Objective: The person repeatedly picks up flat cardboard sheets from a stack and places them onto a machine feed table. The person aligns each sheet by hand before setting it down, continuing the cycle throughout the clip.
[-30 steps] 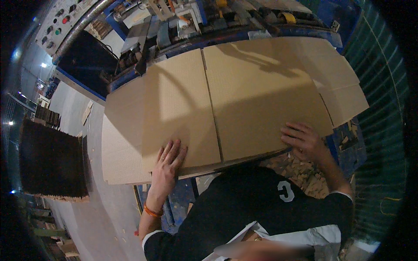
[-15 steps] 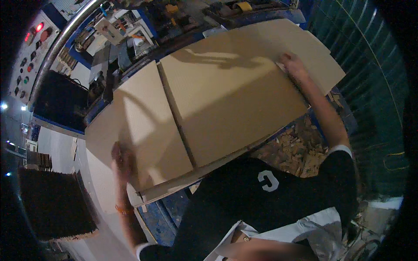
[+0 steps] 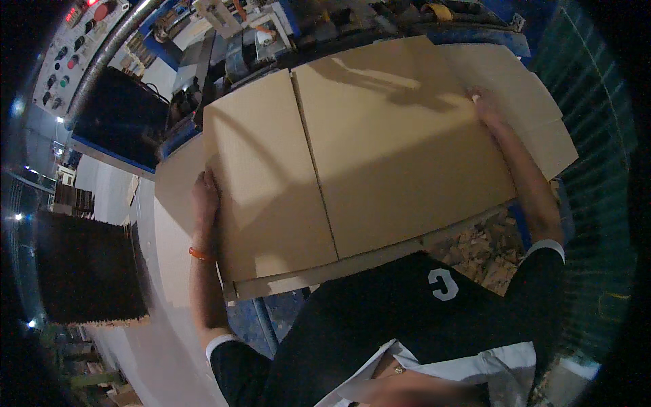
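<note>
A brown corrugated cardboard box blank (image 3: pixel 400 149) lies flat and folded before me. Its two upper panels, a narrower left panel (image 3: pixel 268 190) and a wider right one, meet along a thin dark slit. At the left folded edge, my left hand (image 3: pixel 207 193) is closed around the board, its fingers partly hidden. My right hand (image 3: pixel 487 108) grips the right edge near its far corner, fingers bent against the board. More cardboard (image 3: pixel 525 88) shows beneath and beyond both side edges. Along the near side a lower layer sticks out a little.
Machinery (image 3: pixel 251 54) runs along the far side. A control panel (image 3: pixel 71 51) and metal rail stand at far left. Stacked cardboard (image 3: pixel 88 268) sits on the floor to the left. Cardboard scraps (image 3: pixel 475 254) lie below at right, beside a green corrugated wall (image 3: pixel 603 169).
The slit between the two panels has narrowed. My left hand has moved away from me along the left edge. The whole view has shifted, with the blank appearing further right.
</note>
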`<action>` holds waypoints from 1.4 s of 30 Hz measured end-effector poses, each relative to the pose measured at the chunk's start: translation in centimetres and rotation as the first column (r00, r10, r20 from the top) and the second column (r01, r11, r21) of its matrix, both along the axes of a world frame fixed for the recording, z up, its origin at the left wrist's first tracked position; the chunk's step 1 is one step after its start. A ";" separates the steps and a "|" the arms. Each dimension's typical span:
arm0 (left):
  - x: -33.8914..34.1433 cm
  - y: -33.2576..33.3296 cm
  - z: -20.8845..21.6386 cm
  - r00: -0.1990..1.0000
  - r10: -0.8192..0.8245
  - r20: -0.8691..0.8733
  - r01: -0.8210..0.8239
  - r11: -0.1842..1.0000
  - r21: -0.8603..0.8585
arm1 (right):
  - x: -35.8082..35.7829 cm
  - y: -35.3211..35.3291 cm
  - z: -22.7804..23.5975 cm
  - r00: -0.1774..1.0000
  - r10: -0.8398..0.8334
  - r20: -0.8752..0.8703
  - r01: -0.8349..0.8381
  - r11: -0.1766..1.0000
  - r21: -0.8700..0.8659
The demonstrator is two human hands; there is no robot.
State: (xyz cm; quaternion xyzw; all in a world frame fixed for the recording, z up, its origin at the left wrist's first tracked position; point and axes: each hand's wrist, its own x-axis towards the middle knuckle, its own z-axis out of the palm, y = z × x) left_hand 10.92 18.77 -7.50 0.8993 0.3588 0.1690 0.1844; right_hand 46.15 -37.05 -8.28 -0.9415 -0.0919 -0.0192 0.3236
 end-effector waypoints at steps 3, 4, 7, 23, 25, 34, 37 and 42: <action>0.2 -1.0 0.5 0.997 -0.034 0.064 0.029 0.997 0.075 | 0.1 -0.1 0.0 0.999 0.051 -0.003 -0.051 0.997 0.061; 0.3 -1.2 0.5 0.993 -0.086 0.079 0.076 0.989 0.124 | 0.2 -0.3 -0.1 0.997 0.069 0.020 -0.070 0.993 0.093; 0.5 -1.2 -0.1 0.996 -0.024 0.084 0.015 0.995 0.103 | 0.4 -0.7 -0.7 0.998 0.061 0.005 -0.061 0.992 0.107; -8.2 -14.9 6.9 0.743 -0.668 0.041 0.667 0.744 0.043 | -17.7 -3.5 7.5 0.908 0.412 0.078 -0.337 0.829 -0.447; -8.8 -18.0 6.0 0.768 -0.629 -0.121 0.640 0.760 0.115 | -19.8 -3.7 6.3 0.881 0.472 -0.011 -0.438 0.807 -0.396; -6.4 -13.6 4.9 0.740 -0.670 -0.064 0.634 0.662 0.400 | -14.7 -0.3 3.8 0.864 0.499 0.065 -0.431 0.800 -0.417; -3.9 -11.2 4.6 0.744 -0.667 -0.034 0.621 0.671 0.406 | -11.6 1.3 3.7 0.777 0.598 0.195 -0.484 0.766 -0.423; 3.5 -7.1 4.3 0.760 -0.648 -0.050 0.581 0.642 0.500 | -5.2 6.6 4.4 0.870 0.488 0.068 -0.432 0.822 -0.371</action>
